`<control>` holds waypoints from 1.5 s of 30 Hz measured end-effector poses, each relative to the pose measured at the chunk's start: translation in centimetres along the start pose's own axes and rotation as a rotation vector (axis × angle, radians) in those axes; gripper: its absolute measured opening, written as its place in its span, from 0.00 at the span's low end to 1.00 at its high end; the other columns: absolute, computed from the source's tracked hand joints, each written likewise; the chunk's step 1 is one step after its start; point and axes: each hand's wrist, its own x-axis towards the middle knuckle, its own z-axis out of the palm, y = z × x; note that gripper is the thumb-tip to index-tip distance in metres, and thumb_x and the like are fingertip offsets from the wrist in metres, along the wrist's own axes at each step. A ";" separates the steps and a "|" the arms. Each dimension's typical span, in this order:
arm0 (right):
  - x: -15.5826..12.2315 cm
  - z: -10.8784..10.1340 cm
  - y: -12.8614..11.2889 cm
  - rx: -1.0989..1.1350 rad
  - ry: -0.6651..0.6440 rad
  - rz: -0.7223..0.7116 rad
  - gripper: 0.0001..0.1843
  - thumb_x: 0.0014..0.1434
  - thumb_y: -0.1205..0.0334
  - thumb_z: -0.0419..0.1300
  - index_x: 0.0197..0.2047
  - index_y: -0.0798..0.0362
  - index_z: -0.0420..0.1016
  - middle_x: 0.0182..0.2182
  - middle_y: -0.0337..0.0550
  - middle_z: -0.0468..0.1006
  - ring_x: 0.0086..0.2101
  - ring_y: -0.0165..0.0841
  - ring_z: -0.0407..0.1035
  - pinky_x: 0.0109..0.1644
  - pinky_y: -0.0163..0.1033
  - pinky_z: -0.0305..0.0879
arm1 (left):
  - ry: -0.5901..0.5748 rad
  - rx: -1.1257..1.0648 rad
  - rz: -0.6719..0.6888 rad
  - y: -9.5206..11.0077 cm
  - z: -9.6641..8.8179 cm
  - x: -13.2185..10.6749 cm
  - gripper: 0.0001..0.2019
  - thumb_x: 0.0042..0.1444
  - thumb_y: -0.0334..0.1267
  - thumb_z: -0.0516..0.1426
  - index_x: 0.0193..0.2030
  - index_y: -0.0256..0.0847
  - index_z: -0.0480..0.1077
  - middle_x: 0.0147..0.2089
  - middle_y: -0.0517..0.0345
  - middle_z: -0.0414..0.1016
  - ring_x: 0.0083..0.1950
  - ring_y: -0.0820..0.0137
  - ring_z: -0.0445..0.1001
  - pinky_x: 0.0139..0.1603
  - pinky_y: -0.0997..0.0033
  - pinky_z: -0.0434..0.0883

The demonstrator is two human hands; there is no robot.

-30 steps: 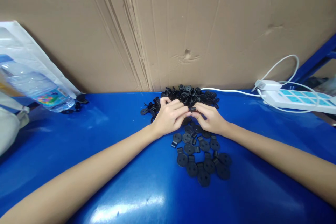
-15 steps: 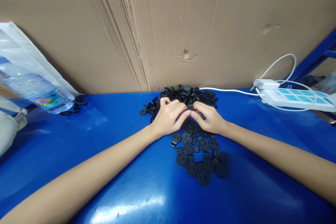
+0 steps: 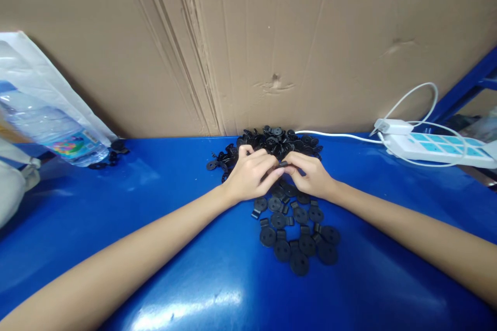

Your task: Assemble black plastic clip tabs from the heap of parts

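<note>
Left hand: L hand (image 3: 248,173) sits at far edge of the pieces, fingers curled, tips v. close to the held piece; can't tell if it's gripping.
Right hand: R hand (image 3: 310,173) is partly closed, fingertips pinching what looks like a small black plastic piece (image 3: 283,164) btwn the two hands.
Far pile: heaped black parts (image 3: 277,138) sit right against the cardboard sheet (image 3: 272,36), just beyond both hands.
Near spread: two-hole black discs w/ tabs (image 3: 298,238) lie loose on the table (image 3: 361,289), nearer than the hands, some touching.
Rest: at left, a water bottle (image 3: 50,132) leans on a white plastic bag (image 3: 23,51), w/ a small black clump (image 3: 112,158) by its end. At right, a power strip (image 3: 438,146) w/ a plug adapter (image 3: 392,126); a white cable (image 3: 334,134) runs toward the far pile.
Risk: piece is tiny, so a weak pinch could drop it back in the heap. L wrist low over the discs could nudge them out of place.
</note>
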 end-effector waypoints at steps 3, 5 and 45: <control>-0.1 0.0 -0.1 -0.025 -0.011 0.028 0.09 0.66 0.62 0.51 0.32 0.51 0.61 0.26 0.39 0.69 0.26 0.30 0.65 0.28 0.34 0.61 | 0.016 0.012 0.000 -0.2 0.0 0.0 0.18 0.68 0.41 0.46 0.28 0.38 0.65 0.25 0.61 0.70 0.32 0.72 0.66 0.43 0.62 0.51; -0.2 0.0 -0.2 -0.030 -0.035 0.066 0.08 0.66 0.59 0.52 0.34 0.51 0.62 0.25 0.38 0.69 0.24 0.29 0.65 0.26 0.34 0.60 | 0.029 0.017 -0.006 -0.3 0.1 0.0 0.18 0.68 0.41 0.47 0.27 0.38 0.64 0.24 0.61 0.70 0.32 0.72 0.66 0.42 0.62 0.51; -0.2 -0.5 -0.5 0.033 -0.119 0.081 0.08 0.67 0.59 0.49 0.39 0.52 0.64 0.24 0.37 0.70 0.23 0.29 0.66 0.27 0.33 0.60 | 0.070 0.067 0.017 0.1 0.0 0.0 0.16 0.67 0.39 0.48 0.28 0.37 0.65 0.25 0.61 0.71 0.31 0.72 0.65 0.42 0.61 0.50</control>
